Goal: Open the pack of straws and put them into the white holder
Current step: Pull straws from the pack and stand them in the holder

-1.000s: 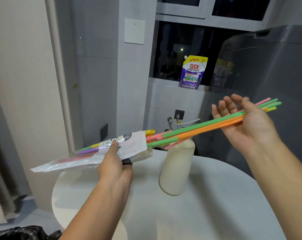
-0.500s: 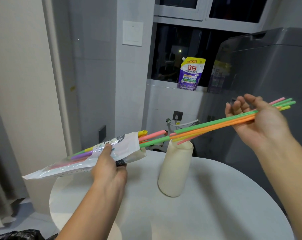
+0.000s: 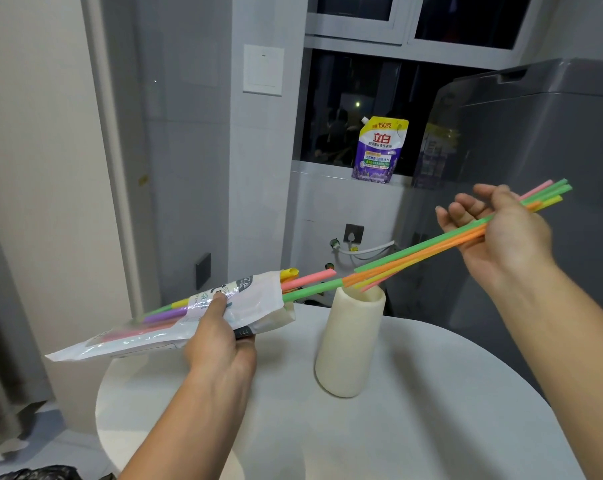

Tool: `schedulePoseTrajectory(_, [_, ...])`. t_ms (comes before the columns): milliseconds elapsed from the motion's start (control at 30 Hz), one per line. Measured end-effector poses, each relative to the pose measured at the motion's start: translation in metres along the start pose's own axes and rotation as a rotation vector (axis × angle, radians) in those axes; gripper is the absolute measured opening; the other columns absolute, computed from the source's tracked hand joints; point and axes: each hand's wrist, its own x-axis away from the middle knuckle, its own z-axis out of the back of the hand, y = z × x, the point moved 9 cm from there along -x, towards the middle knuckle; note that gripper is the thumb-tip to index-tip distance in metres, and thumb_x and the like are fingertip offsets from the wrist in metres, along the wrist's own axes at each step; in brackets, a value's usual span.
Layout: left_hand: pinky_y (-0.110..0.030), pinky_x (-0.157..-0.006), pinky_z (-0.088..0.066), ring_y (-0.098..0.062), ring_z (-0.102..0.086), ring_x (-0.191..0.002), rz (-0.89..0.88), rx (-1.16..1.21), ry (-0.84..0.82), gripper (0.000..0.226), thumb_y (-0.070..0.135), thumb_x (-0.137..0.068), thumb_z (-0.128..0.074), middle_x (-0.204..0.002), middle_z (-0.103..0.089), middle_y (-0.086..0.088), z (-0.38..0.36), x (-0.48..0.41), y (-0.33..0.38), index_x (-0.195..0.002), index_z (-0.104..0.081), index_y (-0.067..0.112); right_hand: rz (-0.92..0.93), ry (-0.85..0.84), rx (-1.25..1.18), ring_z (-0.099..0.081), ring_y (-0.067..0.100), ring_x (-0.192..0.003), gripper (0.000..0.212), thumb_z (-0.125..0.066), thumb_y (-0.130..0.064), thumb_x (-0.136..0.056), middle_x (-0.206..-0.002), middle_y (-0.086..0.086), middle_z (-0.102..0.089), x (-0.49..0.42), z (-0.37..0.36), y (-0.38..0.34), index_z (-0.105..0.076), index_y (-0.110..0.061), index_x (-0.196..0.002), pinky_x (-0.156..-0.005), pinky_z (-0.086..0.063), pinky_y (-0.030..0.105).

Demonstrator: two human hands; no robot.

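Observation:
My left hand [image 3: 220,344] grips the opened clear-and-white straw pack [image 3: 175,322] above the table's left side. Several coloured straws still lie inside it, and a pink, a yellow and a green one stick out of its open right end. My right hand [image 3: 500,233] holds a bundle of green, orange, yellow and pink straws [image 3: 428,247] near their far ends. That bundle slants down to the left, fully out of the pack. Its lower tips hang just above the mouth of the white holder [image 3: 348,344], which stands upright on the round table.
The round white table [image 3: 431,427] fills the lower middle. A grey appliance [image 3: 535,140] stands at the right behind my right hand. A purple detergent pouch [image 3: 379,150] sits on the window ledge. A black bag [image 3: 33,474] lies on the floor at bottom left.
My right hand has drawn the straw bundle rightward, clear of the pack. The bundle now tilts down, with its lower tips over the holder's mouth. My left hand keeps its grip on the pack.

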Motion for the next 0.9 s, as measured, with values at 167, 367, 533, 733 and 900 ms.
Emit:
schedulePoseTrajectory(167, [-0.027, -0.051, -0.061, -0.016, -0.074, -0.084, -0.005, 0.014, 0.003, 0.043, 0.008, -0.097, -0.068, -0.126, -0.073, -0.005, 0.002, -0.003, 0.005, -0.139, -0.058, 0.01, -0.018, 0.033, -0.024, -0.065, 0.014, -0.054, 0.027, -0.044, -0.027, -0.106, -0.076, 0.008, -0.064, -0.005, 0.01, -0.007, -0.059, -0.007, -0.098, -0.068, -0.062, 0.035])
schedulePoseTrajectory(367, [-0.027, -0.057, -0.062, -0.014, -0.074, -0.081, -0.02, 0.016, -0.001, 0.041, 0.008, -0.097, -0.067, -0.121, -0.073, -0.003, 0.003, -0.005, 0.007, -0.137, -0.058, 0.012, -0.04, 0.097, -0.012, -0.063, 0.013, -0.052, 0.025, -0.042, -0.025, -0.106, -0.078, 0.008, -0.063, -0.013, 0.026, -0.009, -0.057, -0.011, -0.092, -0.068, -0.063, 0.035])
schedulePoseTrajectory(533, [-0.027, -0.052, -0.061, -0.015, -0.074, -0.081, -0.02, 0.012, 0.004, 0.041, 0.007, -0.097, -0.068, -0.123, -0.074, -0.004, 0.003, -0.006, 0.006, -0.136, -0.058, 0.011, -0.05, 0.12, -0.019, -0.062, 0.012, -0.05, 0.025, -0.042, -0.025, -0.106, -0.077, 0.007, -0.062, -0.014, 0.03, -0.009, -0.057, -0.011, -0.091, -0.067, -0.063, 0.034])
schedulePoseTrajectory(733, [-0.026, -0.052, -0.06, -0.016, -0.075, -0.086, -0.008, 0.009, 0.008, 0.046, 0.008, -0.095, -0.07, -0.124, -0.074, -0.005, 0.004, -0.005, 0.0, -0.139, -0.058, 0.011, -0.023, 0.061, 0.06, -0.064, 0.014, -0.052, 0.021, -0.045, -0.025, -0.105, -0.075, 0.008, -0.062, -0.01, 0.011, -0.004, -0.058, -0.009, -0.099, -0.069, -0.063, 0.037])
schedulePoseTrajectory(900, [-0.027, -0.051, -0.06, -0.017, -0.076, -0.089, 0.001, 0.014, -0.006, 0.046, 0.008, -0.095, -0.07, -0.124, -0.074, -0.005, 0.003, -0.006, -0.004, -0.139, -0.058, 0.012, 0.032, -0.04, 0.205, -0.064, 0.015, -0.054, 0.023, -0.045, -0.024, -0.106, -0.07, 0.008, -0.064, -0.005, -0.023, 0.0, -0.061, -0.011, -0.097, -0.073, -0.064, 0.041])
